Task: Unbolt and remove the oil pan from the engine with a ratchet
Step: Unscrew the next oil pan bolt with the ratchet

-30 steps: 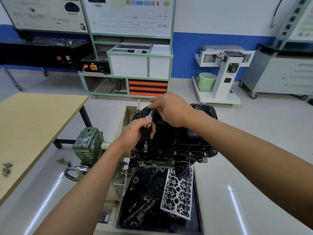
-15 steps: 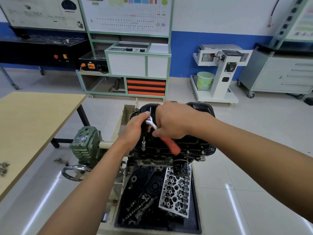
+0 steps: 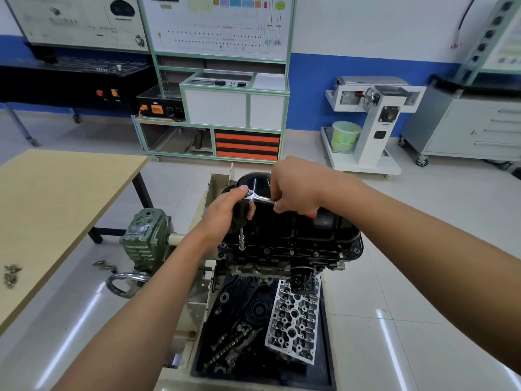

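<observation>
The black oil pan (image 3: 304, 230) sits on top of the inverted engine (image 3: 282, 261) on a stand. A chrome ratchet (image 3: 259, 197) with a red handle carries a long extension and socket (image 3: 241, 244) standing on a bolt at the pan's near left flange. My left hand (image 3: 228, 211) grips the extension just under the ratchet head, thumb on the head. My right hand (image 3: 296, 187) grips the ratchet's handle, which points right over the pan. Several bolts (image 3: 291, 252) show along the near flange.
A tray (image 3: 328, 362) under the engine holds a cylinder head (image 3: 293, 314) and camshafts (image 3: 234, 340). A green gearbox with a handwheel (image 3: 143, 244) sticks out left of the stand. A wooden table (image 3: 50, 210) at left carries small loose bolts (image 3: 11, 275). Cabinets line the back wall.
My right hand has swung the ratchet handle from pointing toward me round to the right, over the pan. My left hand stays on the extension.
</observation>
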`<state>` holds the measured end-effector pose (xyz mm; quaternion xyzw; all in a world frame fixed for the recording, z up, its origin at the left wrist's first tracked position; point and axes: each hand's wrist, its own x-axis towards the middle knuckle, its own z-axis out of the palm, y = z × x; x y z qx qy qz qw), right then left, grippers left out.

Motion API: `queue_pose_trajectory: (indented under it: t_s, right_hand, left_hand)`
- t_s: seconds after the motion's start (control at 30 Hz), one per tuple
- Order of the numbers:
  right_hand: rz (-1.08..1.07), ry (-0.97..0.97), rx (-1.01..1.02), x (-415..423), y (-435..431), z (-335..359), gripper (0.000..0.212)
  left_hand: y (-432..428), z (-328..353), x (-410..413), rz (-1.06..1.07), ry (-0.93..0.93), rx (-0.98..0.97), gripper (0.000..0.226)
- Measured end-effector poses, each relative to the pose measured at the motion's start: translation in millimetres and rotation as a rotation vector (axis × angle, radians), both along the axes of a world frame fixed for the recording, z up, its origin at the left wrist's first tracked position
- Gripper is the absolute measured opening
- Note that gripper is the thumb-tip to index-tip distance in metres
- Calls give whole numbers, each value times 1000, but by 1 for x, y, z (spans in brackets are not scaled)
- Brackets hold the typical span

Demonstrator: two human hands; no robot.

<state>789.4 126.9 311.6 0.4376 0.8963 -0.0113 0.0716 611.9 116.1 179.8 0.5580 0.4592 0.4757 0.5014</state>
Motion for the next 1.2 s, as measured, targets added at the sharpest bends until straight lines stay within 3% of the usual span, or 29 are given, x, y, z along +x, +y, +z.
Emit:
queue_pose_trajectory:
  t_s: [0.07, 0.33, 0.53, 0.67, 0.83, 1.07, 1.2]
  right_hand:
    - [-11, 48, 100, -4, 11, -4, 6]
    - [112, 236, 158, -15, 28, -26, 23]
    - [38, 176, 194, -7, 11, -17, 16]
    - [5, 120, 65, -9, -19, -4, 41]
    - [63, 212, -102, -21, -45, -11, 49]
    - [11, 51, -187, -6, -25, 6, 30]
    - [-20, -31, 92, -4, -4, 0, 13]
  left_hand:
    - [-2, 1, -1, -14, 3, 9, 48]
    - [-9, 7, -1, -75, -55, -16, 42]
    - [-3, 2, 1, 84, -125, -12, 38]
    - [1, 0, 10, 112, -96, 7, 42]
    - [0, -4, 16, 122, -83, 1, 31]
    - [0, 0, 7, 11, -45, 13, 45]
    - [-5, 1, 2, -51, 27, 40, 49]
